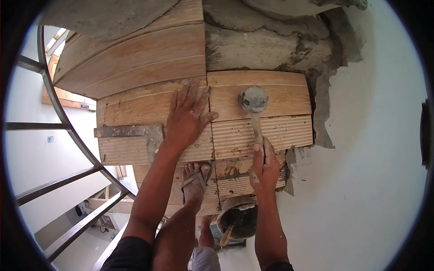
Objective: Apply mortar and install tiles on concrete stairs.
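Note:
My right hand [266, 169] is wrapped around the handle of a mallet [254, 99]. The mallet's round, grey-smeared head is over a wood-look stair tile [285, 95] on the right side of the step; whether it touches the tile I cannot tell. My left hand [187, 115] lies palm down with fingers spread on the neighbouring wood-look tile [131, 108], close to the joint between the two. Left of my left wrist, an L-shaped metal square [122, 131], crusted with mortar, rests on the ribbed front part of the tread.
A dark bucket [237, 221] with a wooden-handled tool stands lower on the stairs. My sandalled foot [194, 183] is on the step below. Metal railing [58, 104] curves along the left; a white wall [370, 180] borders the right. Bare cement [271, 49] shows above the right tile.

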`<state>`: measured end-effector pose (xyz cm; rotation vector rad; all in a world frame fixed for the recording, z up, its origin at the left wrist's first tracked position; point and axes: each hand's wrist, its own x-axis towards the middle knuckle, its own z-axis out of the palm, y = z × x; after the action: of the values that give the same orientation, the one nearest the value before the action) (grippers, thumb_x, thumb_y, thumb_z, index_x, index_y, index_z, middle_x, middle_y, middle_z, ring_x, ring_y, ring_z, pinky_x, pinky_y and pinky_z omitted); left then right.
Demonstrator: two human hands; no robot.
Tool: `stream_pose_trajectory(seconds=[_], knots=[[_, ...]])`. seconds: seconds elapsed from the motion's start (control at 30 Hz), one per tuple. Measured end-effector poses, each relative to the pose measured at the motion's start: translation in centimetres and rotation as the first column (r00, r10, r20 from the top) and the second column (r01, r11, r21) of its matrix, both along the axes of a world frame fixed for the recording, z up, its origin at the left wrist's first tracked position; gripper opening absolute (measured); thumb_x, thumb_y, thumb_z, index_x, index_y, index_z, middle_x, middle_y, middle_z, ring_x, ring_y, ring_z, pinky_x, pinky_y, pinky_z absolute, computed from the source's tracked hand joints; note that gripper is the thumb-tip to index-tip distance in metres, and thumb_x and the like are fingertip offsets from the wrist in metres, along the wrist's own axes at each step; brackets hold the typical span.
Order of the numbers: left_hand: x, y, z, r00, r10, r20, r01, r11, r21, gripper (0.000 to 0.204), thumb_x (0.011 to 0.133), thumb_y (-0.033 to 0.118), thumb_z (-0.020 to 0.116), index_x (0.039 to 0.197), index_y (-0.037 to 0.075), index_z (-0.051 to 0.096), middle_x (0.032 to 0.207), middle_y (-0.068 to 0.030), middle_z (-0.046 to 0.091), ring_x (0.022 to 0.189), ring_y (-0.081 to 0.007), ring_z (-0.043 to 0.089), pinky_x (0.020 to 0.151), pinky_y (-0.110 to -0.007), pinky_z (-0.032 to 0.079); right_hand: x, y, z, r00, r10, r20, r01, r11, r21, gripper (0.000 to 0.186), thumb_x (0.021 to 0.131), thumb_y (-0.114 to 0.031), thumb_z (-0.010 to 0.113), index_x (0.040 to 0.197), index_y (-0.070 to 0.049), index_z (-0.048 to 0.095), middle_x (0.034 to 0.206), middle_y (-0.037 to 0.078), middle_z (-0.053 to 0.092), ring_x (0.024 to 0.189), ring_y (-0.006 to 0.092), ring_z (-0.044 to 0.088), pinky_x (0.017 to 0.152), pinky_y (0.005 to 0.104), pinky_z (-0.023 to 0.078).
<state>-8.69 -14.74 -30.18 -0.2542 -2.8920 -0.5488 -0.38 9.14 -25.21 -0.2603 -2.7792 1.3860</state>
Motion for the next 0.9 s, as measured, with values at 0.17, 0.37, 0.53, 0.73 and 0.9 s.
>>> stream_pose_trajectory(seconds=[0.17,0.37,0.53,0.73,0.9], knots=[[0.9,-0.2,0.4,1.000,-0.003,0.007,0.003,0.999,-0.035,0.075,0.096,0.048,0.072,0.156,0.008,0.052,0.172,-0.0140,0.036,0.159,-0.0389,0.030,0.128,-0.060,0.022,5.2,1.7,-1.7,0.994,-0.107,0.021,0.109,0.972,-0.208,0.042,0.111,-0.026,0.057,0.136,0.007,0.060,0.081,0.009,0.062,0.068,0.0135,0.057,0.062,0.0301,0.048],[7.0,1.8,2.2,0.983,-0.146,0.109,0.150,0.988,-0.025,0.089,0.083,0.059,0.077,0.150,0.003,0.056,0.169,-0.0159,0.040,0.158,-0.0395,0.033,0.128,-0.060,0.023,14.5,2.5,-4.9,0.956,-0.293,-0.025,0.254,0.866,-0.431,0.045,0.107,-0.034,0.065,0.131,0.004,0.058,0.080,0.001,0.056,0.062,0.0076,0.048,0.055,0.0254,0.041],[7.2,1.3,2.2,0.966,-0.231,0.114,0.231,0.973,0.010,0.100,0.070,0.063,0.082,0.147,0.003,0.058,0.167,-0.0154,0.044,0.157,-0.0386,0.035,0.128,-0.060,0.023,18.3,2.0,-5.3,0.896,-0.376,0.238,0.433,0.615,-0.659,0.043,0.106,-0.046,0.063,0.117,-0.004,0.057,0.069,-0.002,0.046,0.049,0.0092,0.040,0.043,0.0283,0.035],[7.3,0.9,1.8,0.962,-0.252,0.106,0.249,0.968,0.041,0.090,0.069,0.052,0.085,0.141,0.002,0.063,0.167,-0.0119,0.045,0.157,-0.0363,0.036,0.127,-0.061,0.025,15.8,-0.4,-6.0,0.725,-0.480,0.494,0.654,0.254,-0.713,0.054,0.107,-0.065,0.049,0.109,-0.011,0.053,0.065,0.000,0.044,0.047,0.0131,0.041,0.042,0.0293,0.036],[7.4,1.3,1.9,0.964,-0.239,0.118,0.236,0.971,0.036,0.088,0.068,0.048,0.087,0.142,0.006,0.064,0.167,-0.0072,0.046,0.157,-0.0314,0.037,0.129,-0.060,0.023,13.8,-1.0,-7.7,0.672,-0.566,0.478,0.674,0.199,-0.712,0.055,0.106,-0.067,0.050,0.105,-0.012,0.052,0.064,0.000,0.044,0.045,0.0146,0.041,0.042,0.0309,0.036]])
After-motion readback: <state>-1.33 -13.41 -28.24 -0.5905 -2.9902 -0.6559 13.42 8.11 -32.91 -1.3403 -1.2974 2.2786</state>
